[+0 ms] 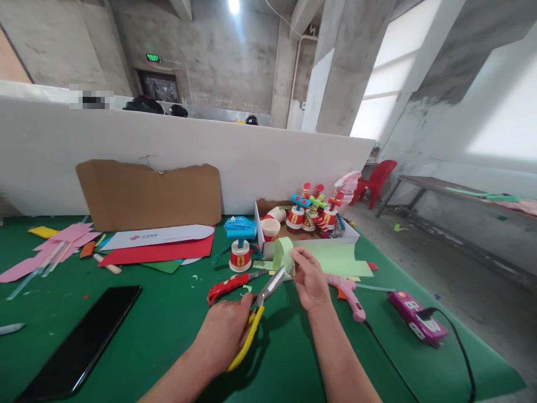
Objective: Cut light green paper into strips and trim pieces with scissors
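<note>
My left hand grips a pair of scissors with yellow handles, blades pointing up and to the right. Between the fingers of my right hand is a curled strip of light green paper. The scissor tips meet the paper's lower edge near my right fingertips; whether they cut into it I cannot tell. Just left of the blades lies a red utility knife. Behind it stands a red-and-white paper cup figure with dark green coiled arms. A pink glue gun rests right of my right hand.
An open box holds several cup figures at the back right. Light green sheet paper lies before it. A purple power strip with a cord sits right. On the left are a phone, pink paper and upright cardboard.
</note>
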